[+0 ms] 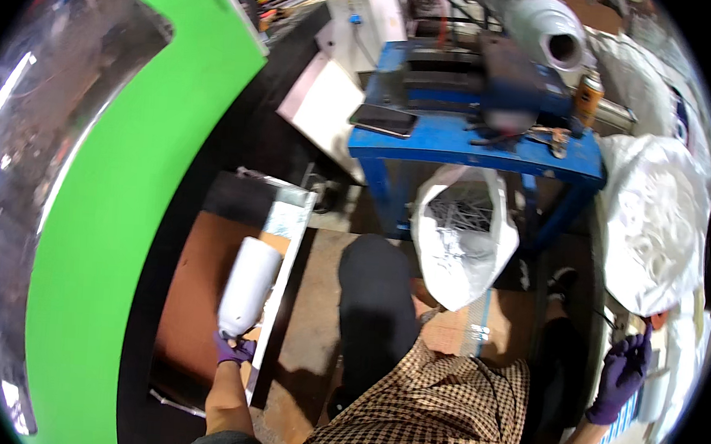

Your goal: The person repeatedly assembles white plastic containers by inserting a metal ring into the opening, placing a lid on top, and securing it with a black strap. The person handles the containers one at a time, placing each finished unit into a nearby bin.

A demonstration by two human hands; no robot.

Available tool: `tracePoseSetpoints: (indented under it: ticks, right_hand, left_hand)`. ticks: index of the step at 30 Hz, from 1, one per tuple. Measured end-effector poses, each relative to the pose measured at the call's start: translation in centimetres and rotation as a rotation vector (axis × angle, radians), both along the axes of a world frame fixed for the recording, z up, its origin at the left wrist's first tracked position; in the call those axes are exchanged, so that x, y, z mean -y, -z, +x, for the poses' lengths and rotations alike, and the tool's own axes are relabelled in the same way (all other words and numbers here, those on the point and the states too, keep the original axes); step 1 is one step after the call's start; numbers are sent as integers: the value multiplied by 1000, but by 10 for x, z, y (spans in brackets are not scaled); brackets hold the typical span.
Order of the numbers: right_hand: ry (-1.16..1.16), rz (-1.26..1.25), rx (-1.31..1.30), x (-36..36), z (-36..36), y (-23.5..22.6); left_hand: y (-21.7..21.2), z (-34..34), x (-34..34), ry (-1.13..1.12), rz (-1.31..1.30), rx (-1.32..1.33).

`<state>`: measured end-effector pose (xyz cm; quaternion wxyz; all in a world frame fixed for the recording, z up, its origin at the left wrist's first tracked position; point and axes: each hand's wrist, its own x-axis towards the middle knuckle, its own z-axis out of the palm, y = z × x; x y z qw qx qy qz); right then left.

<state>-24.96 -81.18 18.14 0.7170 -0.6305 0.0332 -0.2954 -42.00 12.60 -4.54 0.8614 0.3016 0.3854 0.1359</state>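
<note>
My left hand [235, 350], in a purple glove, grips the lower end of a white cylinder [248, 285] that stands upright and slightly blurred over a brown board [197, 277]. A shiny metal strip [285, 242] runs beside it. My right hand [623, 375], also purple-gloved, is raised at the far right near a large white sack [653, 220]; its fingers are spread and whether it holds anything is hidden. My dark-trousered knee [377, 292] and checked shirt fill the lower middle.
A blue metal workbench [474, 144] stands ahead with a dark phone [384, 120], a blue machine [519, 77] and an orange spray can [589, 96]. An open white bag [462, 237] of metal parts hangs below it. A big green curved panel [120, 208] fills the left.
</note>
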Motion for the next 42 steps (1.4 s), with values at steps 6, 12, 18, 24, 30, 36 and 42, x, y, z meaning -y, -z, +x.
tracePoseSetpoints:
  ticks: [6, 12, 18, 24, 30, 36, 42]
  right_hand:
    - [-16, 466, 19, -11, -1, 8]
    - [50, 855, -66, -38, -13, 20]
    - [75, 748, -245, -82, -26, 20]
    - [-168, 79, -409, -153, -14, 0]
    - [-383, -457, -155, -208, 13, -54]
    - [-394, -564, -164, -184, 39, -37]
    - [-319, -878, -23, -191, 25, -45]
  left_hand:
    - [-32, 93, 0, -362, 321, -114]
    - [-107, 192, 32, -382, 1415, 130]
    - [-271, 265, 191, 6, 2303, 578]
    - [-376, 269, 367, 754, 2221, 1134]
    - [-316, 255, 506, 1059, 1682, 1350]
    - [-258, 264, 554, 1084, 1556, 1008]
    - [-223, 282, 536, 1116, 1363, 930]
